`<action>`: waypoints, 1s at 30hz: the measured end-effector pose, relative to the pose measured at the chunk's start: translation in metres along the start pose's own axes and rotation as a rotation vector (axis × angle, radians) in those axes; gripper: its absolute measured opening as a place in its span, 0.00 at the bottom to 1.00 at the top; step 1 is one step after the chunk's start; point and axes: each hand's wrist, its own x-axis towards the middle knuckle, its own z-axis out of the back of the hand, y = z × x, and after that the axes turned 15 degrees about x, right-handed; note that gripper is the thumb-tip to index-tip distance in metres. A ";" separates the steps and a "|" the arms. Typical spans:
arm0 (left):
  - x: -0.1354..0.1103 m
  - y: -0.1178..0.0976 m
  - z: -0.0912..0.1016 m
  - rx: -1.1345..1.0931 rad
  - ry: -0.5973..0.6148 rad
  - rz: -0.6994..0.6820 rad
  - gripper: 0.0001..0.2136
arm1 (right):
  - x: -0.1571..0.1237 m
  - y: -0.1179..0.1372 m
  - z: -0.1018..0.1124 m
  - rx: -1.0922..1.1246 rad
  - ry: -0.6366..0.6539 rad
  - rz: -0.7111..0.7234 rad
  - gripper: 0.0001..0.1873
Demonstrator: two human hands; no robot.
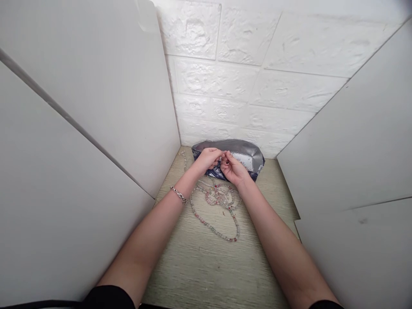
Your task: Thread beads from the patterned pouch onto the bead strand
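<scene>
Your left grip [210, 159] and right grip [234, 171] are meeting at their fingertips over the front edge of an open pouch [240, 145], each holding thumb and fingers together; whatever they are pinching is too small to tell. At far left, a white panel [93, 90] is standing beside your left arm, and a silver chain bracelet [178, 195] is circling your left wrist. Near the panel's far corner, a short run of pale beads [184, 161] is lying on the wood-grain bench [199, 270], just left of the pouch. Between your forearms, a beaded strand [221, 196] is spreading in overlapping loops of clear, pink and red, its largest loop reaching toward you, and a tiny reddish bit [223, 213] is lying inside that loop. Behind the strand, the pouch is showing you its blue patterned outside and silver lining, sitting close to the white brick-patterned wall [238, 79]. At far right, another white panel [350, 146] is rising beyond your right arm.
</scene>
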 end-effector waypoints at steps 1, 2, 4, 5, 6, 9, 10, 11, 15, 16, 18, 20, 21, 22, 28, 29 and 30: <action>0.000 0.000 0.000 0.004 -0.003 0.003 0.09 | 0.000 0.000 0.000 0.001 -0.004 0.002 0.04; 0.000 0.000 0.000 0.009 -0.008 0.007 0.09 | 0.000 0.000 0.000 0.002 -0.007 0.002 0.04; 0.000 0.000 0.000 0.018 -0.017 0.011 0.08 | 0.001 0.000 0.001 0.008 -0.006 -0.004 0.04; 0.000 0.000 0.000 0.021 -0.019 0.012 0.08 | 0.001 0.000 0.001 0.012 -0.003 -0.006 0.04; 0.000 0.000 0.001 0.022 -0.020 0.013 0.08 | 0.001 0.000 0.001 0.015 0.001 -0.009 0.04; 0.000 -0.001 0.001 0.023 -0.027 0.014 0.08 | 0.001 0.001 0.002 0.019 0.007 -0.011 0.04; 0.000 -0.001 0.001 0.022 -0.029 0.013 0.08 | 0.001 0.001 0.002 0.018 0.007 -0.011 0.05; 0.000 -0.001 0.001 0.022 -0.032 0.012 0.08 | 0.001 0.001 0.002 0.016 0.006 -0.011 0.05; 0.000 -0.001 0.001 0.023 -0.033 0.012 0.07 | 0.001 0.000 0.002 0.010 -0.001 -0.009 0.05; 0.000 -0.001 0.000 0.024 -0.033 0.014 0.07 | 0.001 0.000 0.002 0.010 -0.005 -0.006 0.05; 0.000 -0.001 0.000 0.028 -0.034 0.014 0.07 | 0.002 0.000 0.002 0.010 -0.009 -0.005 0.04; 0.000 0.000 0.000 0.032 -0.036 0.012 0.07 | 0.002 0.000 0.002 0.005 -0.008 -0.008 0.04; 0.000 0.000 0.000 0.035 -0.036 0.013 0.07 | 0.002 0.000 0.002 0.002 -0.007 -0.010 0.04; 0.000 0.000 0.000 0.037 -0.035 0.016 0.07 | 0.002 0.000 0.002 -0.002 -0.009 -0.011 0.04; 0.000 0.000 0.000 0.050 -0.030 0.010 0.08 | 0.001 -0.001 0.001 -0.019 -0.013 -0.009 0.04; 0.000 0.000 0.001 0.049 -0.027 0.010 0.08 | 0.001 -0.001 0.001 -0.022 -0.009 -0.008 0.04; 0.000 -0.001 0.001 0.048 -0.026 0.012 0.09 | 0.001 -0.001 0.001 -0.028 -0.005 -0.006 0.04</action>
